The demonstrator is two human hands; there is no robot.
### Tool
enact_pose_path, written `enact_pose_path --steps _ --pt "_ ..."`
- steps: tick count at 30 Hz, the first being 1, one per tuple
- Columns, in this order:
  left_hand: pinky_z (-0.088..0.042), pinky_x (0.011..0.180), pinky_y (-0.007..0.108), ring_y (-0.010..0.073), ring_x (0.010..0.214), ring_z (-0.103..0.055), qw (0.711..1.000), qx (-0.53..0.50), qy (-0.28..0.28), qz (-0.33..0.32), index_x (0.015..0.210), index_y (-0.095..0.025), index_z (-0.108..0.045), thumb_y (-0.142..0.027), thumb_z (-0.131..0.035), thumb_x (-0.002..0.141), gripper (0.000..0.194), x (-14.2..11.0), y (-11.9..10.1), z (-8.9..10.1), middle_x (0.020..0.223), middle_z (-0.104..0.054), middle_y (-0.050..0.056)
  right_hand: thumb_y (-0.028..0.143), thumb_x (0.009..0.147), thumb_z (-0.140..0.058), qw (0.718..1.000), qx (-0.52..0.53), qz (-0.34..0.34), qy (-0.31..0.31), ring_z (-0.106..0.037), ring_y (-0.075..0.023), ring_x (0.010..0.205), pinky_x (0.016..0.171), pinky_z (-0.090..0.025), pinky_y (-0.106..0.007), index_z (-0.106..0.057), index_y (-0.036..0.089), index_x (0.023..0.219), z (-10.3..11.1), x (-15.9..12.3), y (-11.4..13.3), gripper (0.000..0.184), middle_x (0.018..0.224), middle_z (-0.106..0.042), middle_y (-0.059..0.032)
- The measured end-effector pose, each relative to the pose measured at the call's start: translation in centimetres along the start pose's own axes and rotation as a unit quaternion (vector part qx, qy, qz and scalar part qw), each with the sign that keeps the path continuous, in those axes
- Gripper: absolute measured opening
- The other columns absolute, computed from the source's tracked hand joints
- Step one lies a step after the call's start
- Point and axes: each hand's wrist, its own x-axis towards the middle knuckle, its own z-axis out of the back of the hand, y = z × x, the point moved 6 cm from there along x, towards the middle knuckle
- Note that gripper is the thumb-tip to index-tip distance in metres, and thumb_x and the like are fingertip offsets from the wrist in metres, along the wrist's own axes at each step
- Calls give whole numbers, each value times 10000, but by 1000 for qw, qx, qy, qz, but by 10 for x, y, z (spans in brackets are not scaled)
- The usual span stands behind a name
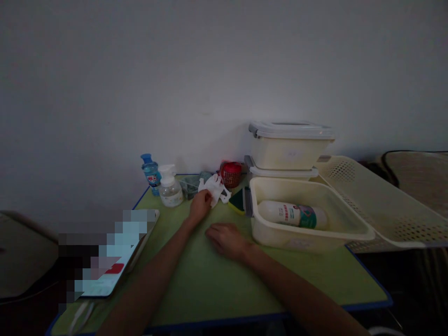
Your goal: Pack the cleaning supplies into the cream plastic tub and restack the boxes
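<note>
My left hand (pixel 200 205) reaches to the back of the green table (pixel 210 280) and its fingers close on a crumpled white cloth or bag (pixel 214 187). My right hand (pixel 227 240) lies palm down on the table, fingers flat and empty, just left of a cream plastic tub (pixel 350 231). A white bottle with a green and red label (pixel 296 214) lies on its side inside that tub.
At the back stand a blue bottle (pixel 150 172), a clear pump bottle (pixel 170 187), a red mesh cup (pixel 231 173) and a green-yellow sponge (pixel 238 201). Two lidded containers (pixel 289 149) are stacked behind the tub. A perforated basket (pixel 378 200) lies right; a tablet (pixel 115 261) lies left.
</note>
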Motion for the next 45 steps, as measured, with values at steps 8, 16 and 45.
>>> enact_pose_path --steps 8,16,45 --pt "-479 721 319 166 749 -597 985 -96 -143 13 891 -186 -418 -230 -331 849 106 22 8 31 793 -572 45 173 891 -404 995 93 -22 -37 -560 -134 717 641 -347 -239 -581 154 847 -1 -1 -9 184 805 -628 -43" --pt "-228 1075 471 232 1304 -326 984 16 100 -146 1265 -159 -360 -110 -411 757 513 17 -17 -2 1375 -390 142 158 859 -446 995 96 -7 -18 -553 -136 741 640 -352 -234 -583 154 849 -5 -1 -9 137 827 -620 -40" --pt "-365 996 375 194 1083 -499 977 25 62 -203 1193 -191 -461 32 -400 654 587 12 -64 19 1085 -572 60 179 885 -410 996 85 11 -13 -552 -134 715 631 -351 -243 -588 147 835 -6 0 -7 187 825 -621 -44"
